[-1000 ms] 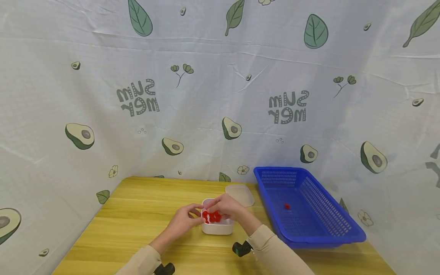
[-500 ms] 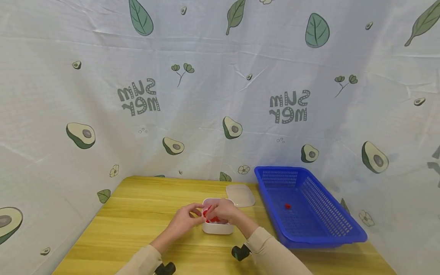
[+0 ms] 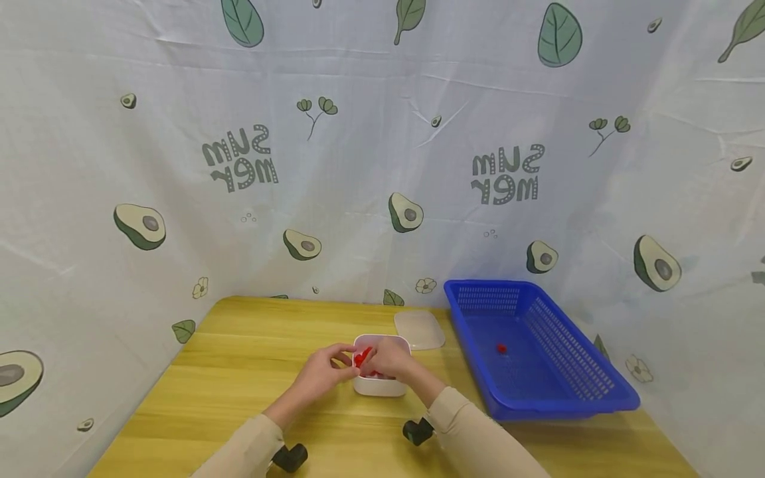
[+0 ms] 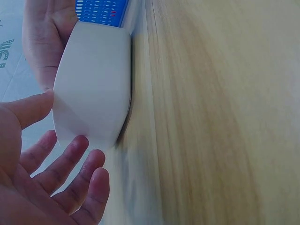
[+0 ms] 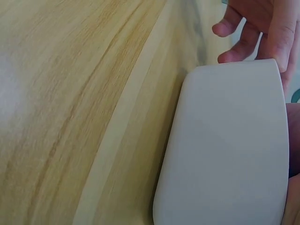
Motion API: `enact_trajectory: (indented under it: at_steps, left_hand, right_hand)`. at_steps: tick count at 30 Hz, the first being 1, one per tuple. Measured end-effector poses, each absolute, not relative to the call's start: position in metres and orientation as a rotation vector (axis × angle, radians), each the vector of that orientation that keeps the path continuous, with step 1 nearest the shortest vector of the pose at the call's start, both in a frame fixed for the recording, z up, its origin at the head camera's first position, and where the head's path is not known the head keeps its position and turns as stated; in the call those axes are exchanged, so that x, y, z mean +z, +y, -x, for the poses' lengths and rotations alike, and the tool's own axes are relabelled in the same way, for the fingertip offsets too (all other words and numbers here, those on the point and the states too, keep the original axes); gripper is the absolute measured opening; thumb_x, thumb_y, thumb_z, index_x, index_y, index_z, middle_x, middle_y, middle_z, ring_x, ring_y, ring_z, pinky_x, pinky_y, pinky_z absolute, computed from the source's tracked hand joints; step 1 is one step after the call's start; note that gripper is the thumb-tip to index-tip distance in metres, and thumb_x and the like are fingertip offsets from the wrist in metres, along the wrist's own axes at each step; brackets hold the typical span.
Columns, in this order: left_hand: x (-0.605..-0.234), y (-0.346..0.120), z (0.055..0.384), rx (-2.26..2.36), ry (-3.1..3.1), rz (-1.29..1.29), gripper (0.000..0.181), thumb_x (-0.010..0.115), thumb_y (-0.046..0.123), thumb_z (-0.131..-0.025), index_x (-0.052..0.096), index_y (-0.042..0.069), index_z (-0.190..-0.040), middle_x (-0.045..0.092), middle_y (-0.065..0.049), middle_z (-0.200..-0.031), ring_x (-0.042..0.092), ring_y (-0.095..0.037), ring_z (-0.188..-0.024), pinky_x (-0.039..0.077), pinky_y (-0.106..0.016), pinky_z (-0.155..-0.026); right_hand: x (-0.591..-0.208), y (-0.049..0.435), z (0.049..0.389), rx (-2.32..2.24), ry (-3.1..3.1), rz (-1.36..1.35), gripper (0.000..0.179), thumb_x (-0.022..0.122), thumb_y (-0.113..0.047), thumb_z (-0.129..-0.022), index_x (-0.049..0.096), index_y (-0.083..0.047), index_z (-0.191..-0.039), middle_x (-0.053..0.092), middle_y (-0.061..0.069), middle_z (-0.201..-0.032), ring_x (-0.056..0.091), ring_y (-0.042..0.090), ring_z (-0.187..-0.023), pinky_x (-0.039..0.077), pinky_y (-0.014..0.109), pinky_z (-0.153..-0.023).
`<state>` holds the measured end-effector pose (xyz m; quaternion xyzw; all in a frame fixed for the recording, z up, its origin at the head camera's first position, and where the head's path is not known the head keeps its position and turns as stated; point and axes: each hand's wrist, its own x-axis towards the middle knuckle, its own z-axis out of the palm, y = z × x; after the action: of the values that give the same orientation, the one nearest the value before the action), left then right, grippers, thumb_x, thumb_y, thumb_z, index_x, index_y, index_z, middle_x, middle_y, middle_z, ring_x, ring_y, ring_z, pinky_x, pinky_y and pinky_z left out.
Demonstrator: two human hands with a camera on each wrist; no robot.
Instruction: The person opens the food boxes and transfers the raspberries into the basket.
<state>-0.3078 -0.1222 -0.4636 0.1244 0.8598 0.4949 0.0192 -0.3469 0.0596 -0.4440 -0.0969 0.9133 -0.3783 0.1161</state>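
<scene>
A white lunch-box-like container (image 3: pixel 379 387) stands without its lid on the table, with small red pieces (image 3: pixel 361 359) inside. My left hand (image 3: pixel 319 374) rests at the container's left side. In the left wrist view its thumb (image 4: pixel 35 108) touches the rim, while the other fingers (image 4: pixel 75 150) spread loosely by the wall. My right hand (image 3: pixel 388 358) reaches down into the container, fingers bent among the red pieces. Its fingertips are hidden, so I cannot tell whether they pinch one. The right wrist view shows mostly the container's outer wall (image 5: pixel 225 145).
A translucent lid (image 3: pixel 420 330) lies flat behind the container. To the right stands a blue perforated basket (image 3: pixel 496 396) with one small red piece (image 3: pixel 501 348) on its floor. A printed white cloth (image 3: pixel 346 166) hangs behind the wooden table (image 3: pixel 251 358).
My right hand has gone lower into the container, covering more of the red pieces. The left hand stays at the container's side. The head view has tilted slightly.
</scene>
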Motion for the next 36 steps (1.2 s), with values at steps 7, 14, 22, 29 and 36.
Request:
enact_trajectory:
  at_steps: [7,14,22,29,36]
  left_hand:
    - [-0.4632,-0.1216,0.3070,1.534,2.667,-0.363,0.047,0.078,0.027,-0.089,0.064,0.013,-0.131,0.069,-0.003,-0.106,0.062,-0.018,-0.089,0.053,-0.032,-0.075]
    - [-0.4607,-0.1207,0.3045,1.530,2.663,-0.355,0.048,0.078,0.026,-0.089,0.063,0.012,-0.132,0.069,-0.004,-0.107,0.062,-0.019,-0.090,0.055,-0.034,-0.078]
    - [-0.4616,-0.1205,0.3049,1.537,2.666,-0.378,0.046,0.077,0.025,-0.089,0.063,0.011,-0.131,0.069,-0.005,-0.107,0.061,-0.019,-0.088,0.054,-0.033,-0.076]
    - [-0.4641,-0.1214,0.3071,1.539,2.663,-0.386,0.046,0.077,0.025,-0.089,0.064,0.011,-0.131,0.069,-0.004,-0.105,0.062,-0.018,-0.087,0.053,-0.032,-0.074]
    - [-0.4670,-0.1217,0.3091,1.534,2.677,-0.394,0.046,0.077,0.024,-0.089,0.064,0.011,-0.131,0.070,-0.003,-0.104,0.062,-0.017,-0.086,0.052,-0.030,-0.072]
  right_hand:
    - [-0.4459,0.0598,0.3451,-1.131,2.670,0.299,0.018,0.081,-0.011,-0.079,0.072,-0.007,-0.064,0.053,-0.003,-0.052,0.041,0.009,-0.042,0.034,0.020,-0.042]
    - [-0.4486,0.0585,0.3475,-1.075,2.698,0.289,0.014,0.083,-0.015,-0.079,0.076,-0.011,-0.068,0.063,-0.002,-0.057,0.045,0.011,-0.045,0.038,0.021,-0.044]
    - [-0.4466,0.0570,0.3453,-1.068,2.731,0.294,0.017,0.083,-0.012,-0.079,0.074,-0.010,-0.065,0.060,-0.003,-0.055,0.045,0.011,-0.046,0.039,0.021,-0.046]
    - [-0.4478,0.0566,0.3445,-1.034,2.765,0.327,0.018,0.084,-0.012,-0.077,0.073,-0.010,-0.063,0.058,-0.004,-0.053,0.046,0.011,-0.046,0.040,0.022,-0.047]
    - [-0.4503,0.0572,0.3434,-0.983,2.783,0.387,0.015,0.083,-0.012,-0.079,0.075,-0.008,-0.066,0.062,-0.003,-0.056,0.050,0.011,-0.051,0.042,0.023,-0.051]
